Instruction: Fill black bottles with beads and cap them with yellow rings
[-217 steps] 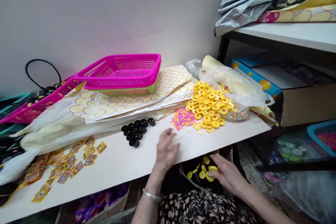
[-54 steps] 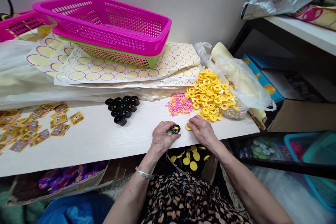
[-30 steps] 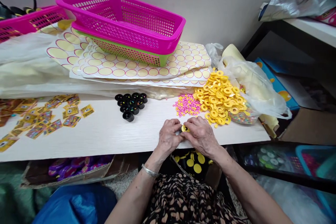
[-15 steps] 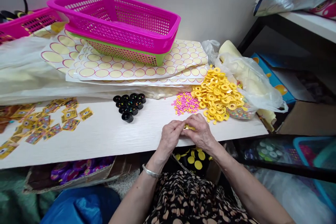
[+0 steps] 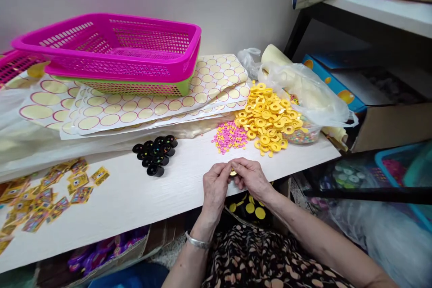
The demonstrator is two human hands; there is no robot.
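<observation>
My left hand (image 5: pixel 215 185) and my right hand (image 5: pixel 252 179) meet over the front edge of the table. Pinched between their fingertips is a small yellow plastic piece (image 5: pixel 233 173), largely covered by the fingers. Beyond the hands lies a scatter of tiny pink and yellow beads (image 5: pixel 230 137). A heap of yellow plastic rings with tabs (image 5: pixel 270 119) rises just right of the beads. To the left stands a cluster of small black cups (image 5: pixel 155 170), some with coloured bits inside. Yellow round caps (image 5: pixel 259 213) show in a container below the table edge.
A pink basket (image 5: pixel 118 69) sits in a green one on sheets of round stickers (image 5: pixel 168 108). Small printed packets (image 5: pixel 59 209) lie at left. A clear plastic bag (image 5: pixel 313 92) and an open cardboard box (image 5: pixel 391 126) flank the right end, under a shelf (image 5: pixel 388 11).
My view has turned to the right, so the table things sit further left. The fingertips have closed in more over the yellow piece, and less of it shows.
</observation>
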